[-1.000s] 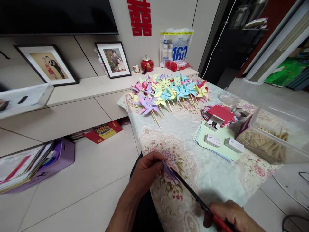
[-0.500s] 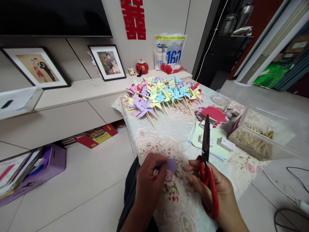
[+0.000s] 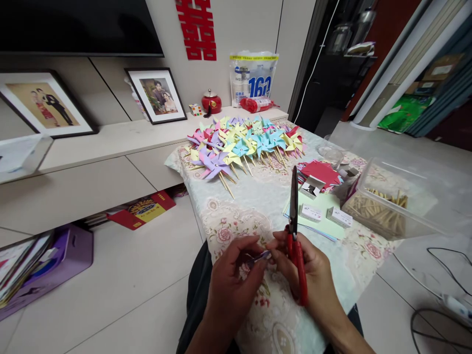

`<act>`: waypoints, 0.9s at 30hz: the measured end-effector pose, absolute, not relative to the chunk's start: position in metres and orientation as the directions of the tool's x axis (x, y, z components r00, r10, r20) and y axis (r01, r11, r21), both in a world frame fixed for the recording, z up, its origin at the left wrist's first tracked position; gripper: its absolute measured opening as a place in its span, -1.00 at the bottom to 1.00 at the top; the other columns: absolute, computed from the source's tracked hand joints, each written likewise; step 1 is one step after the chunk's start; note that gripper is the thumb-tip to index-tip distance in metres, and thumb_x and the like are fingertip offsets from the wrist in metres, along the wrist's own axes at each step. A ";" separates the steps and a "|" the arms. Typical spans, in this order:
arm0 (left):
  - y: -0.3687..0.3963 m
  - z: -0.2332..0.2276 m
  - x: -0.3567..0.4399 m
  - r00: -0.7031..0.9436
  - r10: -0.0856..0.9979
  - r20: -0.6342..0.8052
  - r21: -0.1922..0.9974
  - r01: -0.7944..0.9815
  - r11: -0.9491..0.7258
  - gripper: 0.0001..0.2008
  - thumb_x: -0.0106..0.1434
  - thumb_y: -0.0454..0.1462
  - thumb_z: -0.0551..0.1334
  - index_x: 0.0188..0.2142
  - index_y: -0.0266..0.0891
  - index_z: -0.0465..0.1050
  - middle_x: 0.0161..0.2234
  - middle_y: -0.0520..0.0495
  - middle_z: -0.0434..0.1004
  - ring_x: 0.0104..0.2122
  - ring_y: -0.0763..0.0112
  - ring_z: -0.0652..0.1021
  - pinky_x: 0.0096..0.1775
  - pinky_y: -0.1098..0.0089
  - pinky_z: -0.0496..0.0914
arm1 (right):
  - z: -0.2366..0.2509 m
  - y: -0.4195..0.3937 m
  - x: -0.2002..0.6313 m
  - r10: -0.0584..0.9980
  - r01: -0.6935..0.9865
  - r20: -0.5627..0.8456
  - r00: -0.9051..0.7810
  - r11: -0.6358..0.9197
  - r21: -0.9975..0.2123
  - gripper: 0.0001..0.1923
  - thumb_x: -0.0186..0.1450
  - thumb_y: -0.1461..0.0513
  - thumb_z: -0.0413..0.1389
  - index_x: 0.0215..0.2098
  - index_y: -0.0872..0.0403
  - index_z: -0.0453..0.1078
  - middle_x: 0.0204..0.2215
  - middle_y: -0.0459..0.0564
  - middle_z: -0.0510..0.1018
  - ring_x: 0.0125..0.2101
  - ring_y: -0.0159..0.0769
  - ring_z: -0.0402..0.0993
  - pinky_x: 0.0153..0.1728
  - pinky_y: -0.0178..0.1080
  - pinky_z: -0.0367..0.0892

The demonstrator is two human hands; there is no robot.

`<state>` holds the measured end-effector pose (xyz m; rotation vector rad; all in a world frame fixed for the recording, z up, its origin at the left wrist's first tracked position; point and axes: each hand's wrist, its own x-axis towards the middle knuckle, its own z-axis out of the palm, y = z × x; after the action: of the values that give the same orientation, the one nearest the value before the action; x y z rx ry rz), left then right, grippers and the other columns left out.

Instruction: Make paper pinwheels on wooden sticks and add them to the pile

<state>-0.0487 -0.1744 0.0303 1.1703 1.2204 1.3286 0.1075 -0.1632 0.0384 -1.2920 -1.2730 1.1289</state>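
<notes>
My left hand [image 3: 236, 282] is closed in a pinch on a small piece of purple paper [image 3: 261, 256] over the near edge of the table. My right hand [image 3: 315, 275] holds red-handled scissors [image 3: 299, 270], blades pointing up and away and looking closed. Its thumb and fingertips meet the right end of the paper, so both hands touch it. Farther off lies a heap of finished paper pinwheels [image 3: 243, 145] on sticks. To the right rest green paper sheets [image 3: 326, 223] with small white boxes [image 3: 310, 212] on top and a pile of red paper [image 3: 320, 173].
A clear plastic bin [image 3: 383, 216] of wooden sticks stands at the table's right side. Behind the table runs a white cabinet [image 3: 106, 142] with framed photos [image 3: 158, 96], a red jar [image 3: 211, 102] and a plastic bag [image 3: 254, 78]. Cables [image 3: 424, 314] lie on the floor at right.
My right hand has moved left with the scissors, and its fingertips now meet the purple paper. The paper has turned and shows edge-on. The whole view has shifted slightly.
</notes>
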 end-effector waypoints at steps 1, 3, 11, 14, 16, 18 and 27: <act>-0.174 0.031 -0.052 -0.051 0.998 0.025 0.997 -0.066 -0.028 -0.71 0.15 -0.24 0.39 -0.10 -0.10 0.56 -0.26 -0.05 0.62 -0.27 0.28 0.58 -0.22 0.35 0.46 | 0.039 -0.161 0.110 1.000 0.083 -0.008 0.006 -0.009 -0.997 -0.70 0.25 0.06 0.25 -0.14 0.06 0.45 -0.33 0.01 0.64 -0.45 -0.31 0.54 -0.42 -0.31 0.47; -0.171 0.031 -0.059 -0.014 0.999 -0.035 0.992 -0.125 0.033 -0.76 0.27 -0.15 0.26 -0.09 -0.11 0.57 -0.21 -0.09 0.63 -0.27 0.29 0.56 -0.25 0.35 0.46 | 0.041 -0.158 0.115 0.997 0.028 -0.065 -0.033 -0.064 -0.998 -0.65 0.22 0.04 0.28 -0.13 0.06 0.45 -0.35 -0.01 0.62 -0.46 -0.33 0.52 -0.44 -0.32 0.44; -0.161 0.021 -0.062 0.317 0.930 -0.184 0.940 -0.221 0.261 -0.61 0.19 -0.13 0.37 0.02 -0.08 0.54 -0.03 -0.13 0.60 -0.14 0.21 0.56 -0.11 0.25 0.41 | 0.046 -0.152 0.124 0.941 -0.047 -0.157 -0.300 -0.179 -0.983 -0.64 0.21 0.04 0.30 -0.15 0.09 0.47 -0.48 -0.12 0.52 -0.54 -0.42 0.43 -0.52 -0.37 0.33; -0.161 0.019 -0.057 0.440 0.871 -0.217 0.860 -0.337 0.384 -0.57 0.11 -0.18 0.44 0.00 -0.10 0.54 -0.07 -0.13 0.62 -0.12 0.20 0.58 -0.09 0.24 0.41 | 0.045 -0.151 0.125 0.927 0.001 -0.130 -0.353 -0.138 -0.990 -0.68 0.23 0.07 0.30 -0.15 0.09 0.49 -0.42 -0.08 0.56 -0.49 -0.39 0.45 -0.49 -0.37 0.35; -0.160 0.015 -0.057 0.420 0.869 -0.260 0.824 -0.372 0.427 -0.60 0.04 -0.22 0.48 -0.09 -0.15 0.58 -0.15 -0.11 0.65 -0.22 0.27 0.59 -0.16 0.30 0.41 | 0.045 -0.150 0.125 0.928 -0.001 -0.129 -0.350 -0.138 -0.990 -0.67 0.22 0.07 0.30 -0.14 0.08 0.49 -0.37 -0.04 0.59 -0.44 -0.35 0.50 -0.44 -0.35 0.40; -0.158 0.010 -0.059 0.357 0.886 -0.295 0.814 -0.392 0.429 -0.67 0.01 -0.24 0.50 -0.21 -0.20 0.60 -0.28 -0.06 0.65 -0.35 0.39 0.57 -0.27 0.39 0.39 | 0.045 -0.150 0.126 0.945 -0.030 -0.141 -0.294 -0.156 -0.987 -0.65 0.20 0.06 0.31 -0.12 0.05 0.48 -0.31 -0.01 0.62 -0.40 -0.31 0.53 -0.40 -0.31 0.45; -0.139 -0.001 -0.074 0.193 0.919 -0.345 0.646 -0.661 0.382 -0.75 -0.02 -0.25 0.53 -0.39 -0.26 0.53 -0.46 0.01 0.59 -0.47 0.48 0.53 -0.40 0.48 0.38 | 0.033 -0.194 0.162 0.911 0.006 -0.225 -0.346 -0.237 -0.971 -0.39 0.18 -0.18 0.21 0.01 0.05 0.47 -0.53 -0.10 0.39 -0.57 -0.38 0.30 -0.51 -0.31 0.35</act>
<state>-0.0736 -0.1386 -0.0013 0.3950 0.7780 1.1487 0.1618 -0.1944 0.0327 -1.1679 -1.3150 1.6679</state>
